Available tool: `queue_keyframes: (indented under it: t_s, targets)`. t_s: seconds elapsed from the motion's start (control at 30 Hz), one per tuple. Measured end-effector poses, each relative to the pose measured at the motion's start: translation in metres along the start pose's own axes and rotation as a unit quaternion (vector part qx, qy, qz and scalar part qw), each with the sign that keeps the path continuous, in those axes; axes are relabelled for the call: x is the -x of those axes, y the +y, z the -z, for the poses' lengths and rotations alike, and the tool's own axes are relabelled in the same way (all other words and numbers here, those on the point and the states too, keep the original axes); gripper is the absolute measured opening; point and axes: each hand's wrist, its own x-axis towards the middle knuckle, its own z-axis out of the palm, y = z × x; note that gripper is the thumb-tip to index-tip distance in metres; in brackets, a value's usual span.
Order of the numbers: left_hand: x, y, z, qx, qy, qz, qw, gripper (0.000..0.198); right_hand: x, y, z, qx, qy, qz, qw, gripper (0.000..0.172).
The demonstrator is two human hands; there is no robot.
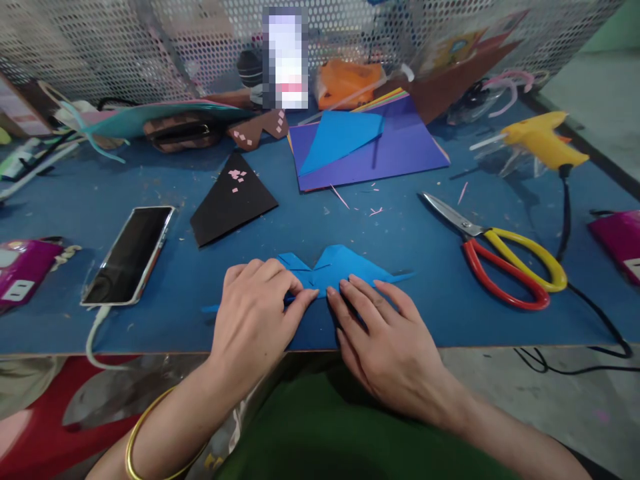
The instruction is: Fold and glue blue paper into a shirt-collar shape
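Bright blue paper (347,260), cut and folded into a shape with a V-notch at its top, lies flat on the table near the front edge. My left hand (257,307) is curled at its left part, thumb and forefinger closed on its lower edge. The fingers of my right hand (383,327) are stretched out and rest on the lower right edge. A thin blue strip (210,309) sticks out left of my left hand. The left hand covers part of the paper.
Scissors (480,233) and a yellow glue gun (543,140) with a black cord lie right. Left are a phone (133,253) on a cable and black folded paper (233,203) with pink bits. Purple sheets (420,147) and a brown mask shape (260,131) lie behind.
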Motion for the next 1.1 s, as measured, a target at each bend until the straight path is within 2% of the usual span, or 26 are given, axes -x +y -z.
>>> queue_keyframes:
  t_s: [0.27, 0.53, 0.8, 1.1]
  targets:
    - [0.013, -0.019, 0.008, 0.047, -0.009, 0.014, 0.999, 0.023, -0.003, -0.006, -0.001, -0.006, 0.012, 0.004, 1.0, 0.045]
    - [0.015, -0.02, 0.003, 0.08, -0.002, 0.026, 0.996, 0.023, -0.011, -0.012, 0.0, -0.044, -0.03, 0.033, 0.998, 0.049]
    - [0.014, -0.021, 0.002, 0.077, 0.01, 0.016, 0.997, 0.022, -0.011, -0.014, -0.002, -0.051, -0.032, 0.024, 0.998, 0.048]
    - [0.007, -0.022, 0.002, 0.013, -0.02, 0.0, 1.0, 0.024, -0.012, -0.013, -0.002, -0.046, -0.027, 0.025, 0.998, 0.047]
